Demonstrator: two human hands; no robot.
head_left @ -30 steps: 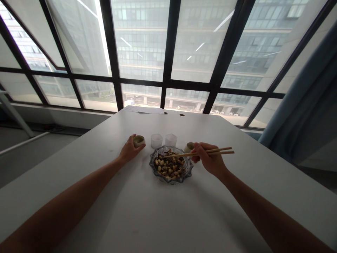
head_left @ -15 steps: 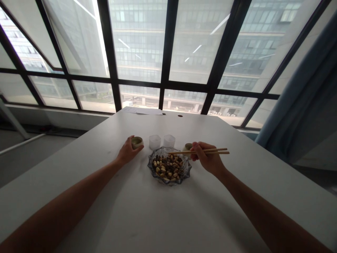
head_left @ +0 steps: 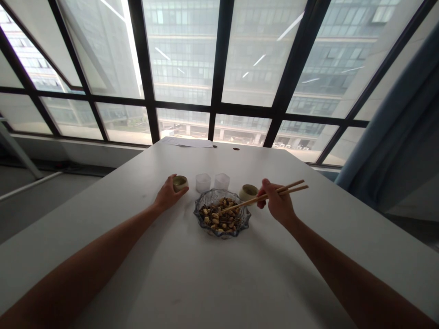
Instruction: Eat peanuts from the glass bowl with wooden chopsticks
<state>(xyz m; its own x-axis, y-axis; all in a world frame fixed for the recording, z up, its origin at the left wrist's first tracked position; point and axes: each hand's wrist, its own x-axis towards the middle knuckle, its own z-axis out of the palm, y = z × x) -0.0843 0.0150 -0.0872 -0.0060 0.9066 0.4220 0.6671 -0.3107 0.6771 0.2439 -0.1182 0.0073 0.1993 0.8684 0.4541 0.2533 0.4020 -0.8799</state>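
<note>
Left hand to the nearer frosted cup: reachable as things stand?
Probably yes. The frosted cup stands just past the green-lined cup, with only tabletop between them. But the left hand is wrapped around that green-lined cup, so it would likely need to let go first.

Your right hand (head_left: 278, 204) has moved outward, uncovering more of the round pale ceramic cup (head_left: 244, 193), and your light wooden chopsticks (head_left: 262, 197) now slope down into the mixed nut-like pieces (head_left: 223, 222).

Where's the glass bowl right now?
Head view: the glass bowl sits mid-table, between the two hands, just nearer the wearer than the two white cups.
</note>
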